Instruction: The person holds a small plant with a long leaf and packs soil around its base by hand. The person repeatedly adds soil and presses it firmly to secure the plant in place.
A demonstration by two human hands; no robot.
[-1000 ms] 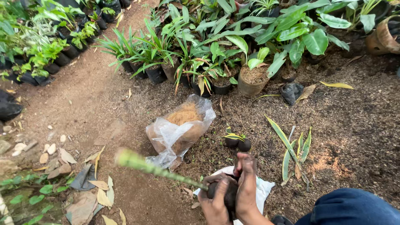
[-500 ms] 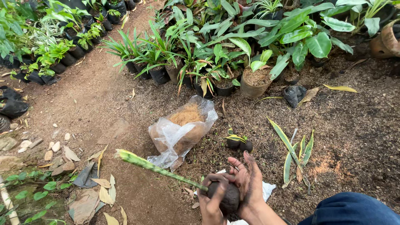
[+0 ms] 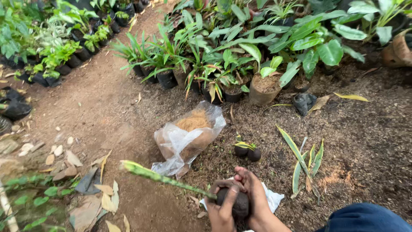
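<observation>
both my hands, left hand (image 3: 223,210) and right hand (image 3: 254,194), clamped round a dark soil ball (image 3: 237,204), long green leaf (image 3: 161,176) sticking out left, clear plastic bag (image 3: 189,137) just beyond

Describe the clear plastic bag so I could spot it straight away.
Start at the row of potted plants along the top. Just below it, on the bare soil, lies the clear plastic bag. It alone is crinkled, see-through and filled with tan, fibrous material.

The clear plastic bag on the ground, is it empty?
No, the clear plastic bag lies on the soil holding a heap of brown, fibrous material.
</observation>
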